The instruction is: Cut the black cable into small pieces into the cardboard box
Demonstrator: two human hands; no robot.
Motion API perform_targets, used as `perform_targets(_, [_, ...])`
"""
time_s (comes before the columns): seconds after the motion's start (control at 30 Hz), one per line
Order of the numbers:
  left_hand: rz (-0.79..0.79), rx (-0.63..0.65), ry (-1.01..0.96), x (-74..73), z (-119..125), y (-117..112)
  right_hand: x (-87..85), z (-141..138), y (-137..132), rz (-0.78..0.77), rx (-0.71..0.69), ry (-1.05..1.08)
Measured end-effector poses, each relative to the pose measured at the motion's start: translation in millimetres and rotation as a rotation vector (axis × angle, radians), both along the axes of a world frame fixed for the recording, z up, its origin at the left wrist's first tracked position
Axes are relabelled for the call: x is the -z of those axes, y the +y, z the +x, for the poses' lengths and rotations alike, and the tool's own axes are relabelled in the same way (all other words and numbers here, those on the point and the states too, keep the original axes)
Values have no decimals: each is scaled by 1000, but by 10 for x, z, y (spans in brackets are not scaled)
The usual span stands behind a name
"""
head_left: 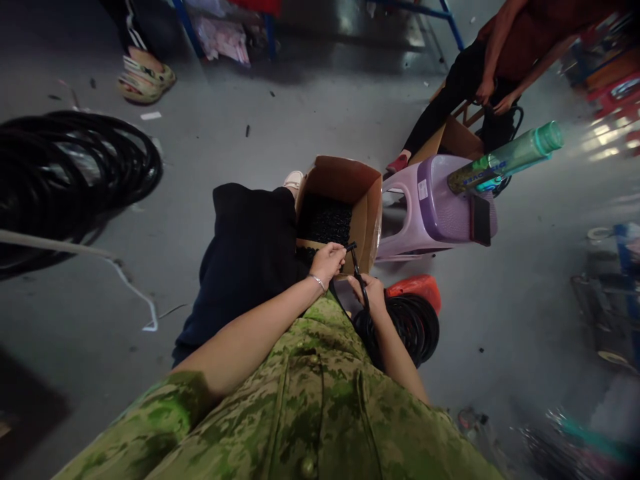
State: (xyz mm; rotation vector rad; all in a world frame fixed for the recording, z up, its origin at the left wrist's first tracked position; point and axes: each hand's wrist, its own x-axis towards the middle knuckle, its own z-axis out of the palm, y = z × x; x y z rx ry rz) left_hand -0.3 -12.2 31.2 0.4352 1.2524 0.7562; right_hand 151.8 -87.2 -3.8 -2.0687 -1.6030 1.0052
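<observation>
My left hand is closed in a pinch on a small black piece, held over the near edge of an open cardboard box. My right hand is wrapped round a slim tool with black handles. Its thin, shiny front end points up to the black piece and appears to touch it; the tool's exact kind is too small to make out. Inside the box lies a heap of small black parts. Beside my right forearm sit coiled black cables or hoses.
A lilac plastic stool stands right of the box, bearing a green-capped bottle and a dark phone. Large black coils lie at left. A co-worker sits at upper right; another person's foot shows at upper left.
</observation>
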Motion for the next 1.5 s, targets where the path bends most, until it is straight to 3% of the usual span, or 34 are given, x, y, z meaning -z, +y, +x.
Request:
perform_targets(0.27, [33,-6,42,16,5,7,-33,115,86,-50,-150,101])
perform_targets(0.83, [30,55,-12,6,7,9,-167,196,271,-46,-249,210])
perform_targets(1.5, [56,85,19,-11,10,0,-130,171,267,-53,-222,160])
